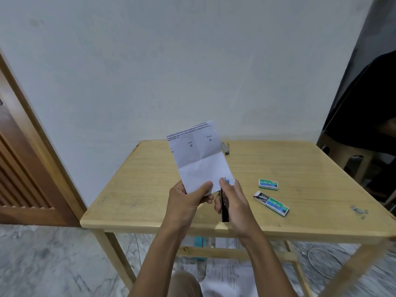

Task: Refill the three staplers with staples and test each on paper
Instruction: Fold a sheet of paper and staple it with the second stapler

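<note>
A pale square wooden table (139, 189) is set against a whitish wall (192, 61), with a brown wooden door (25, 168) at the left. On it a closed green cardboard staple box (268, 184) lies near an open green cardboard staple box (271, 203), staples seen in its tray. Above the front edge, a creased white printed sheet (199, 163) is pinched by the left hand (188, 200), and a slim black stapler (224, 207), nose at the sheet's lower corner, is gripped in the curled right hand (232, 202)

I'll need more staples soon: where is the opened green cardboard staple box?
In the head view the opened green cardboard staple box lies on the light wooden table, right of the right hand, just nearer than the closed green box.
</note>
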`<action>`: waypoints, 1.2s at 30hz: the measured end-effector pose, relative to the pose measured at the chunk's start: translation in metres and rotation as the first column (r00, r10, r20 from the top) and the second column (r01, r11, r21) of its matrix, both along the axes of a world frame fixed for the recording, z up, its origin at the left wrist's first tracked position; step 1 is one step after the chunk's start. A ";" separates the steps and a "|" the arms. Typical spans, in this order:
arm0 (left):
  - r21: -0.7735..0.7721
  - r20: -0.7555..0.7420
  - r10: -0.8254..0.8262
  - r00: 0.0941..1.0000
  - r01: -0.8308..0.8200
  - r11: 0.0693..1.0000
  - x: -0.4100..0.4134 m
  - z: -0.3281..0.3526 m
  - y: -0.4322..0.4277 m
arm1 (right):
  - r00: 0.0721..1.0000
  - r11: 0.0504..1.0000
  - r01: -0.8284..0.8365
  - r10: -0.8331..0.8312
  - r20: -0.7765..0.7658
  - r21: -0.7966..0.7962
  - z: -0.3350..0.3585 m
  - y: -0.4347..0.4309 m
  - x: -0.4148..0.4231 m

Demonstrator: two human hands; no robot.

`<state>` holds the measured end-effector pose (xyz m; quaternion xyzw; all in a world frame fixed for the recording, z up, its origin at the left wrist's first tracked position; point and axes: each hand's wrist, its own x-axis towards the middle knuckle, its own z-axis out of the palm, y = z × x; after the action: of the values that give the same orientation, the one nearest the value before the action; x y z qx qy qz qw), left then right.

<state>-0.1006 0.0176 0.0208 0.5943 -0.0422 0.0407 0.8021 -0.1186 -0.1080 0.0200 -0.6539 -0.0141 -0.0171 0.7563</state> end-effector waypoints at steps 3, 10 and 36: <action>-0.004 -0.003 -0.028 1.000 0.028 1.000 0.001 0.001 0.003 | 1.000 0.999 0.020 -0.021 0.022 0.046 0.002 -0.004 -0.001; -0.004 -0.018 -0.063 0.998 0.063 0.998 0.003 0.003 0.004 | 0.999 0.981 -0.022 0.012 0.050 0.194 0.001 -0.009 -0.001; 0.009 -0.056 -0.060 0.997 0.061 0.998 0.009 -0.001 0.009 | 0.995 0.987 0.035 -0.021 -0.093 0.154 -0.005 -0.007 0.007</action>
<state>-0.0917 0.0268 0.0198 0.5979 -0.0381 -0.0005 0.8007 -0.1114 -0.1149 0.0147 -0.5932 0.0308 0.0009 0.8045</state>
